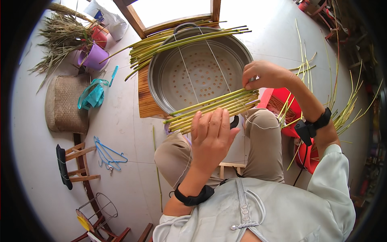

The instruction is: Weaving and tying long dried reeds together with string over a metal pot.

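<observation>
A row of green and yellow plant stalks [211, 110] lies side by side over the near rim of a round metal steamer pan with a perforated bottom [202, 72]. My left hand [211, 130] rests with its fingers spread flat on the near stalks. The thumb and fingers of my right hand [260, 74] pinch the right end of the farthest stalk in that row. Two white strings [218, 62] run across the pan to the row, and loose string hangs at both its ends. More long stalks [181, 44] lie across the pan's far rim.
A wooden stool [145, 103] stands beneath the pan. To the right, red plastic containers [266, 98] hold cut stalks, near long thin stalks [347, 116]. On the left are a purple bucket [96, 57], a woven basket [68, 104], a teal bag [94, 95] and blue hangers [110, 155].
</observation>
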Demonstrator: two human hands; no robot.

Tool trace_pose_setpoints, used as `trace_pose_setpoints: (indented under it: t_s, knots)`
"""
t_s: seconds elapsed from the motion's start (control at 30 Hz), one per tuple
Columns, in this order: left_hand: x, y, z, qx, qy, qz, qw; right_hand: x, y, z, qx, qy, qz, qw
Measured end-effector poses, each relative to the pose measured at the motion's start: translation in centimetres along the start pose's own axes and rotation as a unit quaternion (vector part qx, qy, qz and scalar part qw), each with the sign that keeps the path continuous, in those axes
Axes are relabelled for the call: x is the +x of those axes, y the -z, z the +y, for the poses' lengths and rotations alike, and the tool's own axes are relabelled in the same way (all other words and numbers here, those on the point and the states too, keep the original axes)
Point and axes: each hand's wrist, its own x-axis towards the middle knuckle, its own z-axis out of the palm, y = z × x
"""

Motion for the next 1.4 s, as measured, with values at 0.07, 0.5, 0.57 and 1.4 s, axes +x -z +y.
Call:
trace_pose_setpoints:
  t_s: [0.07, 0.5, 0.57, 1.4]
  knots:
    - [-0.3, 1.3, -0.9, 0.017, 0.010, 0.013, 1.000, 0.1, 0.0, 0.2, -0.002, 0.004, -0.004, 1.000]
    - [-3.5, 4.6, -13.2, -0.291, 0.453, 0.026, 0.842, 0.6, 0.2, 1.4, 0.044, -0.054, -0.048, 0.996]
    - [-3.5, 4.9, -13.3, -0.335, 0.475, 0.001, 0.814, 0.8, 0.2, 1.4, 0.026, -0.040, -0.059, 0.997]
    - [-2.9, 4.1, -12.4, -0.514, 0.513, -0.050, 0.686, 0.7, 0.4, 1.2, 0.050, -0.074, -0.062, 0.994]
